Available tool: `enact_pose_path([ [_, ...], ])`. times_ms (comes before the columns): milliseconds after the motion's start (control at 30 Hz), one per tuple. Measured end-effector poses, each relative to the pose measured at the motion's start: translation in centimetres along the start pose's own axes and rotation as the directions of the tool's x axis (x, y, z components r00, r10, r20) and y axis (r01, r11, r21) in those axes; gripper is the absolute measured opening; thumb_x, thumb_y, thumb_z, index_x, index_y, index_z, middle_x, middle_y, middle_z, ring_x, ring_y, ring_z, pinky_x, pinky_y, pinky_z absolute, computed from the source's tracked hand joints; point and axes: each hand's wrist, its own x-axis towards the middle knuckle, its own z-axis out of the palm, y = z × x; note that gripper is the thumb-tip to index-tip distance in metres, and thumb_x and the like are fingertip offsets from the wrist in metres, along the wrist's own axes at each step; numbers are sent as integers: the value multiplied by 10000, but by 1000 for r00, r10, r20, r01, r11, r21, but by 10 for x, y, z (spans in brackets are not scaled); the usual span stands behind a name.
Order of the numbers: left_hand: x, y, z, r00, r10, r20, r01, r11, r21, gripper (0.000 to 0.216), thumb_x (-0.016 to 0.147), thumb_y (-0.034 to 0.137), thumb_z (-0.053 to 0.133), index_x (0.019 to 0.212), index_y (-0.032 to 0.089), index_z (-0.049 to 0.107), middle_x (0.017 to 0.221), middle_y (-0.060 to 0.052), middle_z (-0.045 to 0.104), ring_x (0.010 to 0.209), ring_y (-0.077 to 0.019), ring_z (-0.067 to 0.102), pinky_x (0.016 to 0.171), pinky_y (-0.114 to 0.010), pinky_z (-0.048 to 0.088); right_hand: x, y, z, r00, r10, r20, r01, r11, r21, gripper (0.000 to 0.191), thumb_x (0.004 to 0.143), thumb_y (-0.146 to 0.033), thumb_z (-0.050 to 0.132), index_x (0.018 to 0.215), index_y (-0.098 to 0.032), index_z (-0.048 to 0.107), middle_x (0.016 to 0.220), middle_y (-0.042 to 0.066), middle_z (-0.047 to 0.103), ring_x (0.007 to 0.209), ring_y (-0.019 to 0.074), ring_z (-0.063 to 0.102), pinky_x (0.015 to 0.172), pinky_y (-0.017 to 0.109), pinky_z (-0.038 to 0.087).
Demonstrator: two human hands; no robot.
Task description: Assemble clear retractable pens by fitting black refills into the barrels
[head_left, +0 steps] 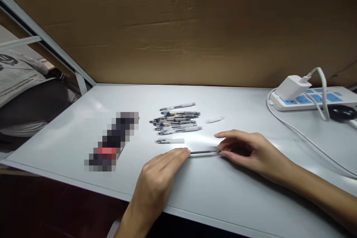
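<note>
A thin dark pen refill [203,152] lies level just above the white table [212,189], held at both ends. My left hand [163,169] pinches its left end with closed fingers. My right hand [245,150] grips its right end, the index finger stretched out above it. Behind them sits a heap of several clear pens [175,119], a single clear pen barrel [169,141] and a small white pen part [214,120].
A blurred dark and red object [111,141] lies at the left. A white power strip [315,99] with a charger [292,86] and cable [304,137] sits at the right. A cardboard wall [178,26] closes the back.
</note>
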Motion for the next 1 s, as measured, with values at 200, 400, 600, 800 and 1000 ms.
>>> enact_pose_path([
  [200, 2, 3, -2, 1000, 7, 6, -7, 1000, -29, 282, 1024, 40, 473, 1195, 135, 676, 1123, -65, 795, 1049, -178, 768, 901, -285, 647, 0, -1, 4, 1000, -17, -8, 17, 999, -35, 341, 932, -235, 655, 1270, -268, 684, 991, 34, 812, 888, 199, 784, 836, 327, 652],
  [400, 1, 4, -1, 1000, 4, 2, -4, 1000, 11, 287, 1024, 41, 471, 1207, 150, 663, 1130, -53, 792, 1044, -172, 767, 884, -289, 653, -1, -2, 3, 994, -105, -7, 103, 987, -123, 321, 946, -216, 629, 1252, -283, 700, 988, 9, 809, 872, 178, 782, 805, 295, 650],
  [600, -2, 1, 1, 1000, -9, -23, 9, 1000, 20, 308, 996, 6, 490, 1220, 131, 663, 1138, -69, 789, 1074, -178, 760, 946, -292, 637, -3, -1, -1, 993, -107, -52, 97, 982, -159, 291, 952, -234, 628, 1228, -268, 715, 993, 34, 808, 875, 201, 783, 808, 326, 657],
  [800, 2, 3, -1, 1000, -4, 0, 4, 1000, -9, 290, 1006, 27, 491, 1200, 141, 674, 1123, -59, 792, 1043, -177, 766, 910, -281, 640, -3, -2, 4, 991, -135, -16, 131, 979, -158, 295, 961, -228, 628, 1237, -284, 714, 997, 23, 809, 864, 190, 783, 784, 308, 650],
  [1000, 3, 8, -3, 998, 43, 53, -40, 998, -57, 320, 1001, 40, 478, 1218, 172, 672, 1125, -55, 783, 1020, -175, 756, 884, -288, 633, -4, -6, 7, 979, -201, -27, 198, 975, -102, 236, 958, -221, 655, 1182, -265, 714, 992, 53, 771, 863, 193, 752, 781, 329, 643],
])
